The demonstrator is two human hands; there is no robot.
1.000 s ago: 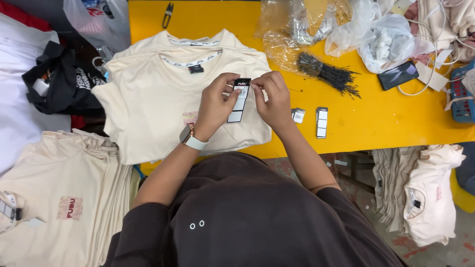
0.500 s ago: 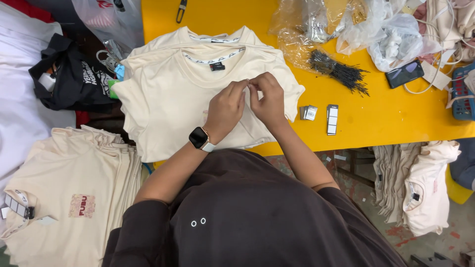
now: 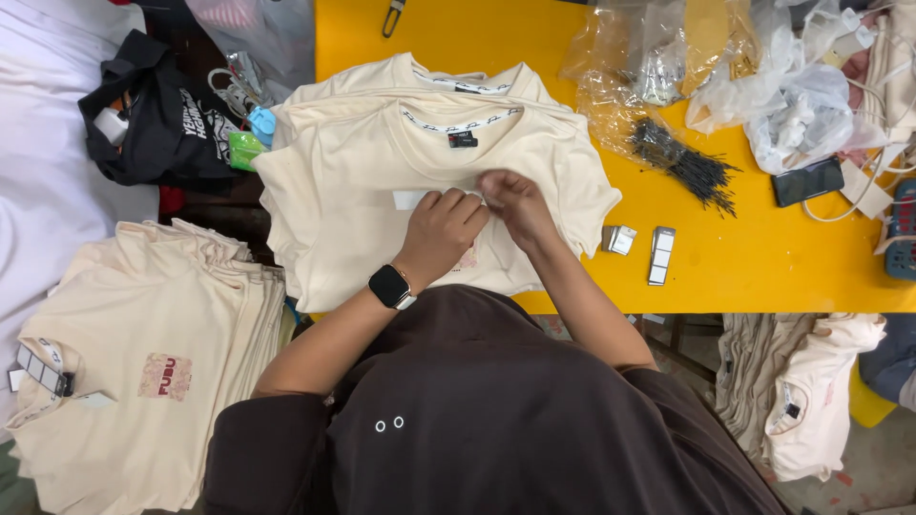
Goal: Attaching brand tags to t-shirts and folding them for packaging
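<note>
Left hand: my left hand (image 3: 444, 224) lies knuckles-up on the chest of the top cream T-shirt (image 3: 353, 210); its fingers are curled down against the cloth, over the right end of a small white paper tag (image 3: 410, 199); whether they actually pinch the tag I cannot tell.
Right hand: my right hand (image 3: 513, 202) sits just beside the left, touching it; fingers bent and closed towards the same spot on the shirt; what they grip, if anything, is hidden.
Shirt: spread face-up on the yellow surface (image 3: 763, 257), neck away from me, on top of at least one more shirt like it; hem hanging over the near edge.
Handling: I judge the shirt soft, light and limp; it will wrinkle and drag if pulled from one point, so take it at both shoulders or at the hem; the tag looks thin and easily creased, best held by its edge.
Around: two small label cards (image 3: 660, 255) lie right of the shirt; a bundle of dark ties (image 3: 689, 167) beyond them; clear plastic bags (image 3: 658, 67) further back; a stack of cream shirts (image 3: 143, 353) to my left, off the surface.
</note>
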